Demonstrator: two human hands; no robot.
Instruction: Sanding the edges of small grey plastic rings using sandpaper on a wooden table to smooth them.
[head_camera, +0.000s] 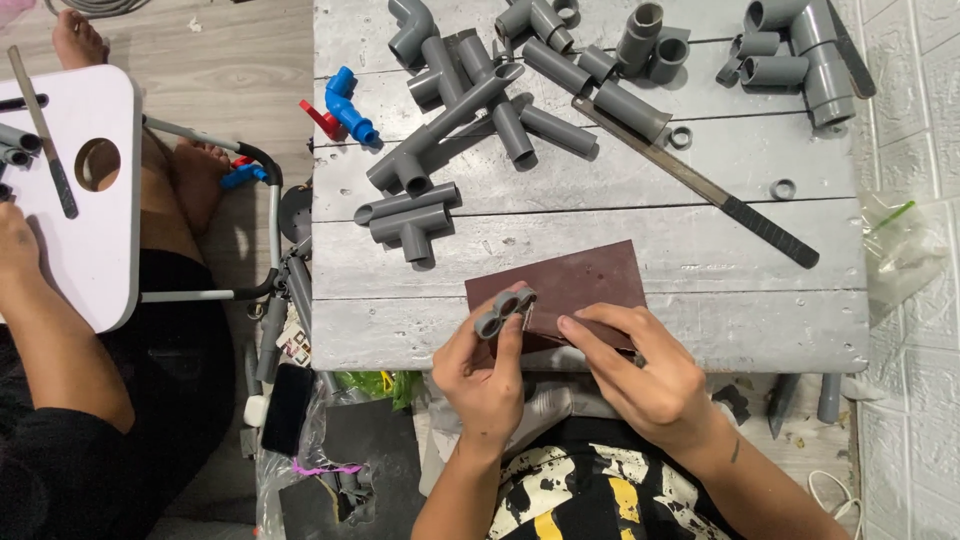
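1. While I watch from the head camera, my left hand (487, 375) has its grip closed on a small grey pipe fitting (503, 308), held just above the near edge of the bench (600, 210).
2. My right hand (640, 372) lies flat, fingers pressing on a dark brown sanding sheet (570, 280) at that same near edge; it grips nothing that I can see.
3. Many grey pipes and elbows (470, 100) lie heaped along the far edge, with a long flat file (700, 185) slanting toward the right side.
4. I judge the work well short of done: one fitting is in hand, the heap looks untouched.
5. Another person's arm (50, 330) rests by a white board (85, 190), left of the bench.
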